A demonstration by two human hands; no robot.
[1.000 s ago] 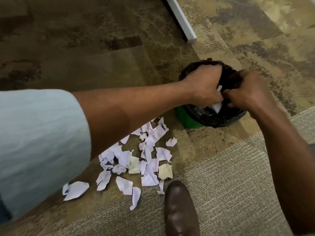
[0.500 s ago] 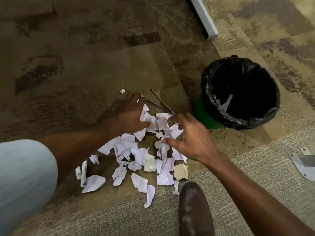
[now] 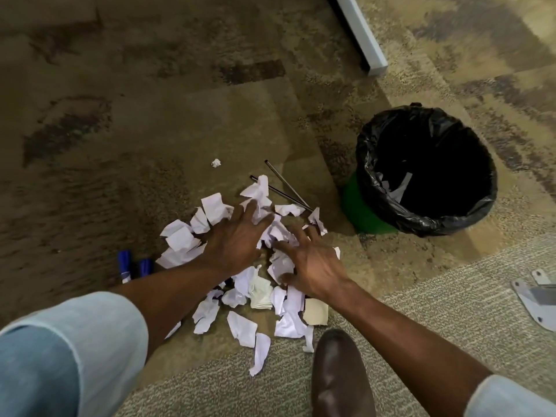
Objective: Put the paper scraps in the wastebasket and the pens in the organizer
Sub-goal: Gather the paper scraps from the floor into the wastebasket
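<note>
A heap of white paper scraps [image 3: 245,328] lies on the carpet in the middle of the view. My left hand [image 3: 237,240] rests flat on the heap's upper part with fingers spread. My right hand [image 3: 313,266] presses on the scraps just right of it, fingers apart. Two thin dark pens [image 3: 285,188] lie crossed at the far edge of the heap. Two blue pens [image 3: 125,264] lie left of the heap, partly hidden by my left arm. The green wastebasket [image 3: 365,210] with a black liner stands at the right, with a few scraps inside. No organizer is in view.
A brown shoe [image 3: 340,374] stands just below the heap. A single small scrap [image 3: 216,162] lies apart, beyond the pens. A white furniture leg [image 3: 362,31] runs at the top right. A grey metal bracket [image 3: 535,296] lies at the right edge.
One second ago both hands were over the wastebasket dropping scraps. They came back to the heap and now press down on it with spread fingers, closer together than half a second ago.
</note>
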